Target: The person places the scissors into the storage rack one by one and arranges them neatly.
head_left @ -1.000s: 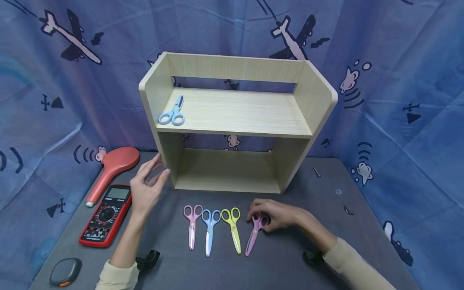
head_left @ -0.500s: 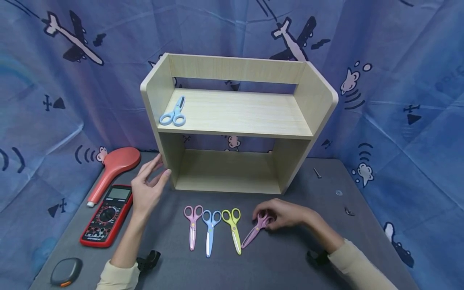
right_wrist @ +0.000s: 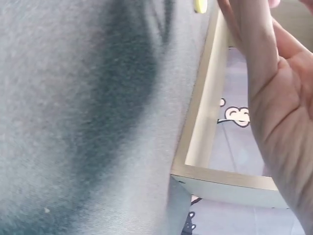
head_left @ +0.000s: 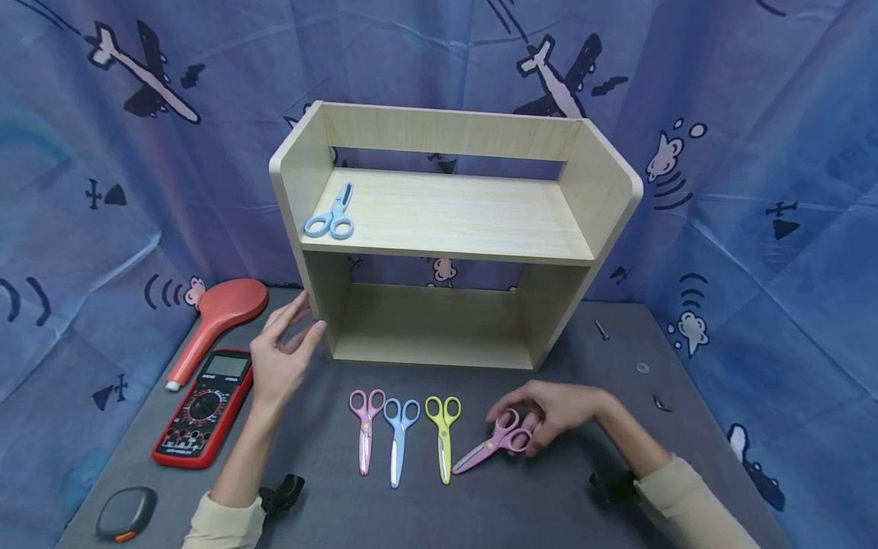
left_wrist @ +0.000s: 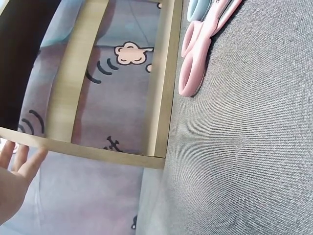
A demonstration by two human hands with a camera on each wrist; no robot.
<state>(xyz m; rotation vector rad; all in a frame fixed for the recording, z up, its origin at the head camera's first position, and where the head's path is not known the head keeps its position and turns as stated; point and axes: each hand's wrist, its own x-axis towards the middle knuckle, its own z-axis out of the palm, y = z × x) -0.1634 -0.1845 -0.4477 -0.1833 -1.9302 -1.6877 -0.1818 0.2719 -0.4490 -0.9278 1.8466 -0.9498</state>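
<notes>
My right hand [head_left: 559, 412] holds purple scissors [head_left: 490, 446] by the finger loops, blades pointing left and down, with the tip right at the yellow scissors [head_left: 443, 442]. To the left of those, blue scissors [head_left: 398, 442] and pink scissors [head_left: 365, 435] lie in a row, handles towards the shelf. My left hand [head_left: 280, 362] touches the left side panel of the wooden shelf [head_left: 439, 252] with extended fingers. In the left wrist view its fingertips [left_wrist: 36, 159] meet the panel's edge. Light blue scissors [head_left: 332, 217] lie on the upper board, at the left.
Left of my left arm are a red paddle-shaped tool [head_left: 222, 316], a red multimeter [head_left: 204, 408] and a dark rounded device [head_left: 126, 513]. On the right lie a screw [head_left: 601, 329], a clear disc [head_left: 642, 367] and a small metal piece [head_left: 661, 402]. A patterned curtain [head_left: 754, 191] hangs behind.
My right hand has moved right and turned the purple scissors, so the blades slant further left. The yellow scissors have swung slightly straighter. My left hand stays at the shelf.
</notes>
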